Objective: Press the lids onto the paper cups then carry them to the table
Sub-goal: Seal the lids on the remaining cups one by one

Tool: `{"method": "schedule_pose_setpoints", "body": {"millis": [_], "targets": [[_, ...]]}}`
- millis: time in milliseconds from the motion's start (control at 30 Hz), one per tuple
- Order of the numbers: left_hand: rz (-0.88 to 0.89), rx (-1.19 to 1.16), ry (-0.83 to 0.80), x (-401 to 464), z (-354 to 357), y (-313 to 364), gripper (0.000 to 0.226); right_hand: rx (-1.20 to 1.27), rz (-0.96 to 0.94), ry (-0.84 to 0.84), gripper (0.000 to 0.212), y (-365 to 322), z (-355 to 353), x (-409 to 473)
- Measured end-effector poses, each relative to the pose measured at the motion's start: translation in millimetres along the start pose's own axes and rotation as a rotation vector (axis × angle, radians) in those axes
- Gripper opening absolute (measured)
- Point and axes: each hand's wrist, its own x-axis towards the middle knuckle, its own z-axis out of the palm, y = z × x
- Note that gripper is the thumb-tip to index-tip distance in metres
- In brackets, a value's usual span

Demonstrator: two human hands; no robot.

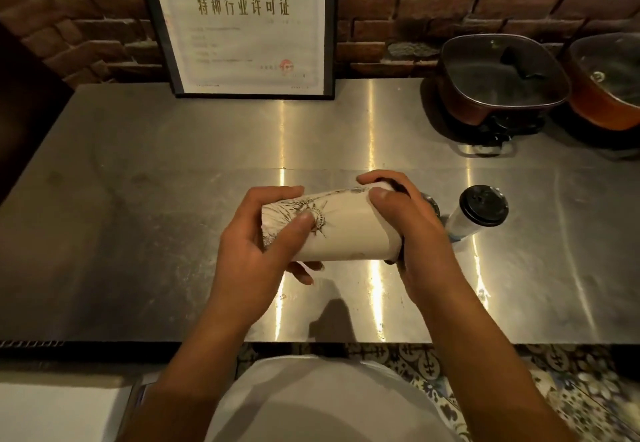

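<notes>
Paper cup (346,230), steel counter (173,199), brick wall (450,8)

Both forearms are bare, without sleeves, watch or rings; the white garment (322,403) below is probably a shirt.

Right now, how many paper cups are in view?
2. One printed paper cup is held on its side over the counter by both hands, left hand, right hand. A lidded cup stands right of them. Something behind the right hand is unclear.
</notes>
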Motion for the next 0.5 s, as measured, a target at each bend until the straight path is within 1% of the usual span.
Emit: {"method": "schedule_pose_setpoints", "body": {"millis": [67, 133, 167, 200, 267, 333, 367, 400, 500], "targets": [[-0.168, -0.081, 0.028, 0.7, 4.6, -1.9, 0.029, -0.119, -0.150, -0.030, 0.044, 4.4, -2.0, -2.3], [-0.272, -0.135, 0.022, 1.1, 4.9, -3.3, 0.037, -0.192, -0.196, -0.074, 0.044, 6.3, -3.7, -1.7], [-0.281, -0.138, 0.009, 1.2, 4.1, -3.6, 0.038, -0.213, -0.188, -0.081, 0.043, 6.2, -4.3, -0.4], [-0.263, -0.126, -0.005, 1.4, 2.5, -3.8, 0.037, -0.219, -0.168, -0.077, 0.042, 4.9, -4.6, 0.8], [-0.148, -0.042, -0.029, 1.6, -2.6, -2.8, 0.035, -0.158, -0.080, -0.054, 0.038, 1.6, -3.7, 3.7], [0.024, 0.038, -0.101, 2.6, -8.3, -3.1, 0.053, 0.000, 0.050, -0.039, 0.031, -3.1, -0.4, 7.0], [0.094, 0.066, -0.131, 3.5, -10.1, -3.2, 0.059, 0.082, 0.118, -0.022, 0.026, -5.7, 1.7, 8.1], [0.143, 0.096, -0.150, 5.0, -11.6, -3.7, 0.060, 0.152, 0.184, 0.002, 0.022, -7.2, 3.6, 9.2], [0.199, 0.202, -0.174, 8.9, -17.3, -10.8, 0.046, 0.260, 0.300, 0.050, 0.020, -6.0, 7.0, 11.8]]}}
